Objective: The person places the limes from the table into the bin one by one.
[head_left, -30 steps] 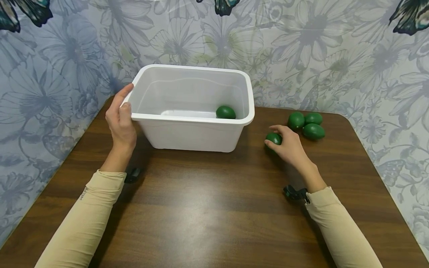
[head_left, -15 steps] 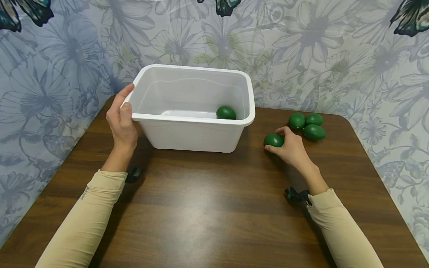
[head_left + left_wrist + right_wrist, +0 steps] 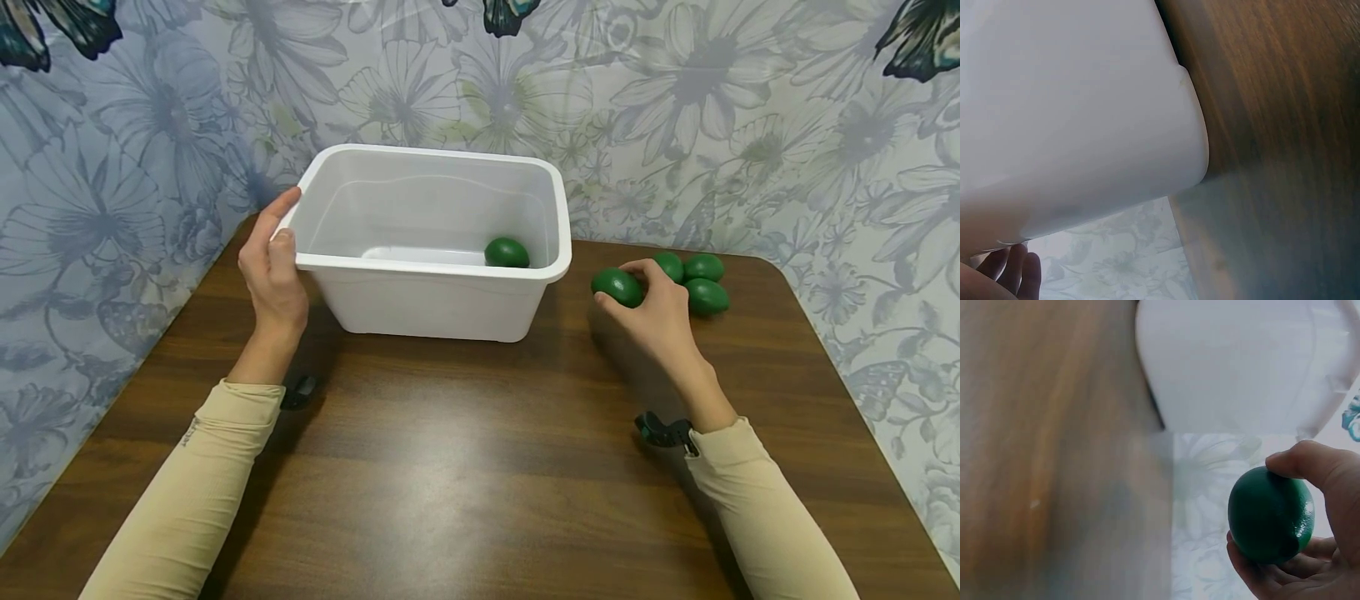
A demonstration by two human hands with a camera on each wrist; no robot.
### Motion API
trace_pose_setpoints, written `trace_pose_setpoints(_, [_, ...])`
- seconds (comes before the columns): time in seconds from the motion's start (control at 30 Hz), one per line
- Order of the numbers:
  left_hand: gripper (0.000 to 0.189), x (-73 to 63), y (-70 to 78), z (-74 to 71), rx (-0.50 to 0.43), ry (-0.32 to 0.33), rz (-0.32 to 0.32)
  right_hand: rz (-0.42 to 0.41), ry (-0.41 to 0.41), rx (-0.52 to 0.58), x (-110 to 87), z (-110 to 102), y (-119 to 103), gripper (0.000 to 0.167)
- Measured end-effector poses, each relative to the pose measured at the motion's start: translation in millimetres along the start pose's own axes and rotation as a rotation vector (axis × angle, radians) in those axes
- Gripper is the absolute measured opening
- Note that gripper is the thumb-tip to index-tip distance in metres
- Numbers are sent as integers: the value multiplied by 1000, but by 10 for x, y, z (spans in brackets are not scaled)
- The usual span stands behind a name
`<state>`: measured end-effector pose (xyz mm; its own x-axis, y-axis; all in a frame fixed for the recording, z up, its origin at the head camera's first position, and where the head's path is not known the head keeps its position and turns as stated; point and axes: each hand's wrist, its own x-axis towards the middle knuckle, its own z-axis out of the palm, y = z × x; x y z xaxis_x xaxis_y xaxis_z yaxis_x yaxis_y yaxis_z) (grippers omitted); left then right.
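Observation:
My left hand (image 3: 273, 275) grips the left end of a white plastic tub (image 3: 420, 304) at its rim; in the left wrist view the fingers (image 3: 1030, 275) reach round its edge. A dark green, glossy lime (image 3: 506, 252) lies inside, toward the tub's right end. To the right of the tub, my right hand (image 3: 660, 321) pinches another lime (image 3: 617, 287) between thumb and fingers, raised a little over the table. The right wrist view shows this held lime (image 3: 1270, 514) close up. Just behind that hand sit three more limes (image 3: 707, 297), grouped together and partly covered by the fingers.
The brown wooden table (image 3: 442, 467) reaches back to a wall with floral paper (image 3: 862, 217). The tub stands near the table's back edge. Dark wrist-worn devices (image 3: 663, 431) sit at both wrists.
My right hand has taken the lime up off the table and moved slightly up and back, toward the three grouped limes. The left hand and tub have stayed put.

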<state>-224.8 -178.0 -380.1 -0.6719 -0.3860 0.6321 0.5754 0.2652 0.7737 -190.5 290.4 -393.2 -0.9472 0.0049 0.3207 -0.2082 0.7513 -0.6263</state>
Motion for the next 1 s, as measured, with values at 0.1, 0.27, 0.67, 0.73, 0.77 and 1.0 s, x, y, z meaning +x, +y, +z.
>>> trace_pose_setpoints(0.1, [58,-2,7,-7,0,-1,2,-33,41,13,33,-9,-81,53])
trace_pose_setpoints(0.27, [59,3,-14,-29,7,-14,34,-64,99,39,111,-69,-255,52])
trace_pose_setpoints(0.67, [59,9,-28,-36,13,-29,47,-108,196,79,318,-185,-647,51])
trace_pose_setpoints(0.73, [60,10,-32,-31,15,-23,35,-113,207,107,341,-190,-706,51])
trace_pose_setpoints(0.77, [60,10,-34,-28,13,-17,27,-118,211,124,350,-192,-735,51])
trace_pose_setpoints(1.0, [61,10,-47,-33,6,-19,25,-177,216,232,435,-144,-943,48])
